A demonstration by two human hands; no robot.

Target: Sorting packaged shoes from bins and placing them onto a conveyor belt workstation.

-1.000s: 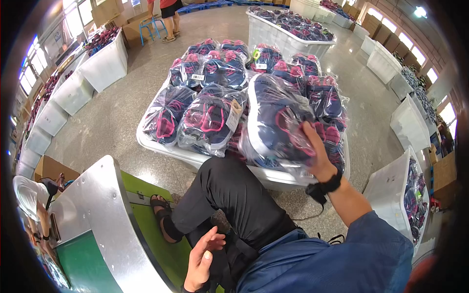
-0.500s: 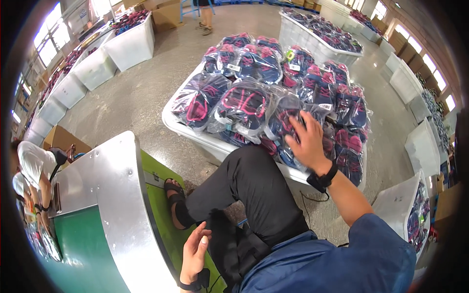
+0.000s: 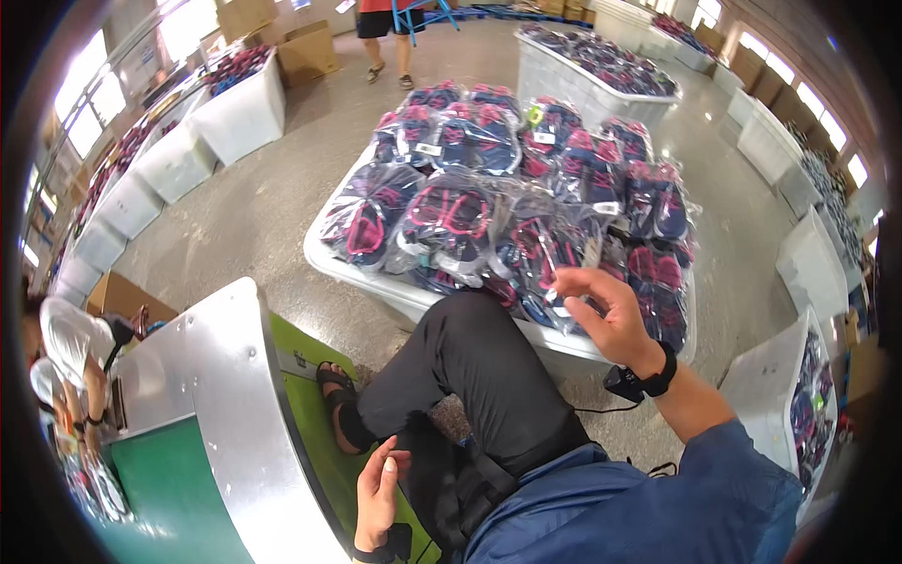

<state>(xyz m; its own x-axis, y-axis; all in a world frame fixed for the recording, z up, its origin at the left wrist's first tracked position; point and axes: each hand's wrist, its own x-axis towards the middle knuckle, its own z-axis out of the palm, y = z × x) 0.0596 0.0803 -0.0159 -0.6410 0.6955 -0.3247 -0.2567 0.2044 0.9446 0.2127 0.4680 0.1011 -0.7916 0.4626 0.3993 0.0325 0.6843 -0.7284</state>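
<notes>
A white bin (image 3: 329,263) in front of me is heaped with navy and pink shoes in clear plastic bags. Over its near right edge hovers my right hand (image 3: 611,321), thumb and fingers apart, with nothing visible between them. A bagged pair of shoes (image 3: 536,246) lies just beyond its fingertips. Further left in the bin is another bagged pair (image 3: 451,221). Low in the view, beside my lap and the bench, my left hand (image 3: 378,493) is empty, its fingers loosely bent and apart from the thumb. Black bands circle both wrists.
At my left stands a metal-edged bench (image 3: 221,376) with a green top (image 3: 169,470) and green side. A person (image 3: 75,348) works at its far left end. Shoe-filled white bins (image 3: 240,113) line the left; more bins (image 3: 813,263) stand right. Another person's legs (image 3: 390,47) show at the back.
My right hand has drawn back from the bagged shoes toward the bin's near edge. My left hand has barely moved. The view has shifted slightly, showing more of the person at the back.
</notes>
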